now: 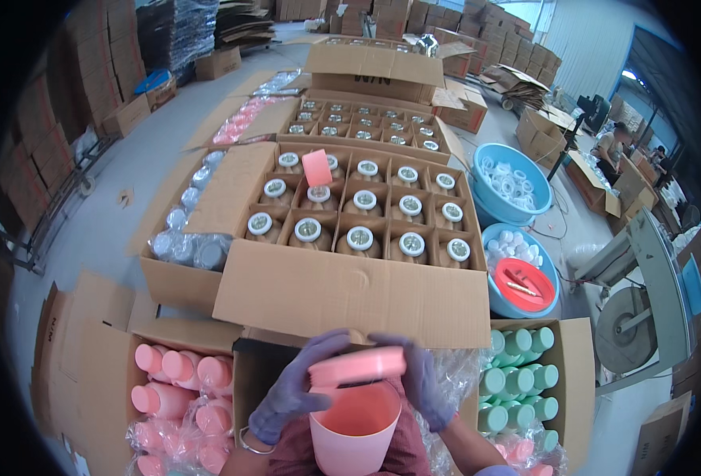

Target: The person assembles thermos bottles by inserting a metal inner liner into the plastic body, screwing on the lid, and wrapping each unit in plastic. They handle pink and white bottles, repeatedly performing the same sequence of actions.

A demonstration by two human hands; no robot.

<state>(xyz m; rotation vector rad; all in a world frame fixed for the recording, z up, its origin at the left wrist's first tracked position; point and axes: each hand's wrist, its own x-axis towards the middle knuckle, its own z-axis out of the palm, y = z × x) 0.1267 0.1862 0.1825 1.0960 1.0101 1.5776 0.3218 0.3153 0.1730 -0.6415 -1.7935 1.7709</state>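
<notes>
Both my hands wear purple-grey gloves. My left hand (291, 394) closes on the left side of a round pink lid (360, 366), with its thumb low by the container below. My right hand (423, 385) grips the lid's right side, its fingers bent over the edge. The lid is slightly blurred and tilted, held just above a pink plastic container (352, 452). This container stands upright between my legs, its mouth uncovered and its inside visible.
Ahead, a divided carton (350, 289) holds jars with white-rimmed tops; a pink piece (316, 168) rests among them. Pink bottles (160, 401) fill a box at left, green bottles (517, 383) one at right. Blue basins (477, 186) hold white rings and caps. A grey machine (644, 293) stands right.
</notes>
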